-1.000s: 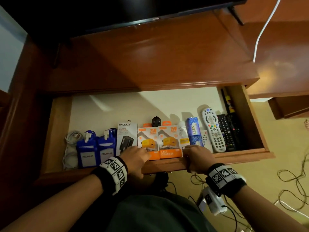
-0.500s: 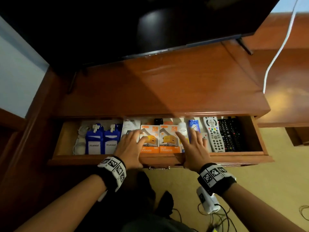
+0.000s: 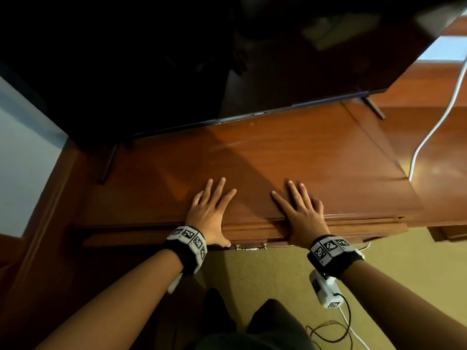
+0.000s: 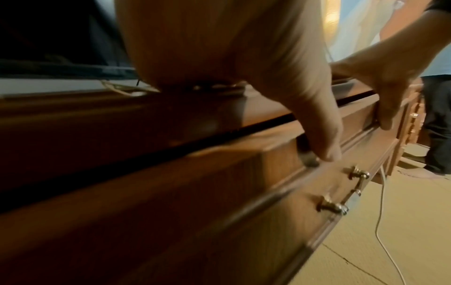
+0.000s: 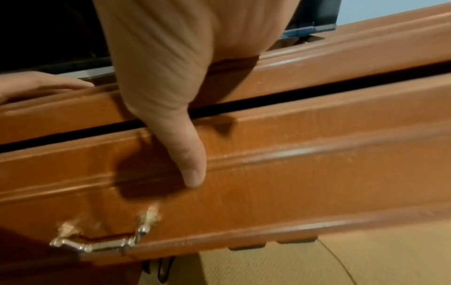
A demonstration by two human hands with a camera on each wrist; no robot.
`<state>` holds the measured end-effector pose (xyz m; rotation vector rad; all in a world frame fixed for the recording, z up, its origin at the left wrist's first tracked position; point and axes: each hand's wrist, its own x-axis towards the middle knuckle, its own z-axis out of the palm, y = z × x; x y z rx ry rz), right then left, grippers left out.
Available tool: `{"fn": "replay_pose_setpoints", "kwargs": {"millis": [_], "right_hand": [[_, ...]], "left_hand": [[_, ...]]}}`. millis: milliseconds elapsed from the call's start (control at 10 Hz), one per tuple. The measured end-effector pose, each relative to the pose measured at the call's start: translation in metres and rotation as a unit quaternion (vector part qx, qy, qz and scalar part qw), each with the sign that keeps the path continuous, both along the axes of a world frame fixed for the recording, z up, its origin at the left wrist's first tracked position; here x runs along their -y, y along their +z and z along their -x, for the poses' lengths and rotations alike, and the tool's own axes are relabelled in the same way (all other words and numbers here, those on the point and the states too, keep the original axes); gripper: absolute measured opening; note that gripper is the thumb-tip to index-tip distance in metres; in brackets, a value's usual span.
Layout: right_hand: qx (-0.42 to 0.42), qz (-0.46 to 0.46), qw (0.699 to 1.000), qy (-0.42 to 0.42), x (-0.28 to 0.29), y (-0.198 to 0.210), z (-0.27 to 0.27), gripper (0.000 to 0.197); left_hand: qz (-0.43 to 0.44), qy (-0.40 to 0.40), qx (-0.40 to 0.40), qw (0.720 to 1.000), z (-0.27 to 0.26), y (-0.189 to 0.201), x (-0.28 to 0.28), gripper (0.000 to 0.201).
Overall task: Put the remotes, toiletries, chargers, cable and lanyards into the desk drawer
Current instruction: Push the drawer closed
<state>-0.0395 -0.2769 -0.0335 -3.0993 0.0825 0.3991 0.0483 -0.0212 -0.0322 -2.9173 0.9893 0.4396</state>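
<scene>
Shiny brown wooden desk top (image 3: 290,157) sits under a big black TV (image 3: 177,59). On it the left hand (image 3: 208,210) lies flat with straight fingers, holding nothing, thumb down on the brown wooden desk drawer (image 5: 292,183). Next the right hand (image 3: 302,213) does the same. The remotes and other things are hidden inside. Push evenly with both thumbs until the dark gap closes. Tiny TV writing is too small to read.

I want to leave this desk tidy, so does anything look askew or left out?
Nothing stands out. The drawer front sits level under the desktop, with only a thin, even gap. Both the left hand and right hand lie flat there.
</scene>
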Motion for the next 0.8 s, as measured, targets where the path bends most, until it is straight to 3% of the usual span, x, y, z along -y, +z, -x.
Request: {"fn": "replay_pose_setpoints", "kwargs": {"millis": [300, 400, 600, 700, 800], "right_hand": [[0.051, -0.007, 0.997, -0.055, -0.007, -0.005, 0.000, 0.112], [0.039, -0.029, 0.997, -0.066, -0.009, -0.002, 0.000, 0.110], [0.018, -0.078, 0.996, -0.041, 0.002, 0.009, 0.004, 0.082], [0.014, -0.146, 0.989, -0.034, 0.012, 0.023, 0.013, 0.063], [0.011, -0.282, 0.956, -0.081, 0.039, 0.040, 0.036, 0.034]], "left_hand": [[0.011, -0.008, 0.054, 0.998, -0.005, -0.013, 0.001, 0.108], [0.006, -0.003, 0.035, 0.999, -0.004, -0.010, 0.003, 0.104], [0.069, 0.053, -0.054, 0.995, -0.008, 0.007, 0.002, 0.093], [0.170, 0.110, -0.097, 0.975, -0.014, 0.019, -0.011, 0.052], [0.257, 0.189, -0.101, 0.942, 0.005, 0.022, -0.046, 0.017]]}}
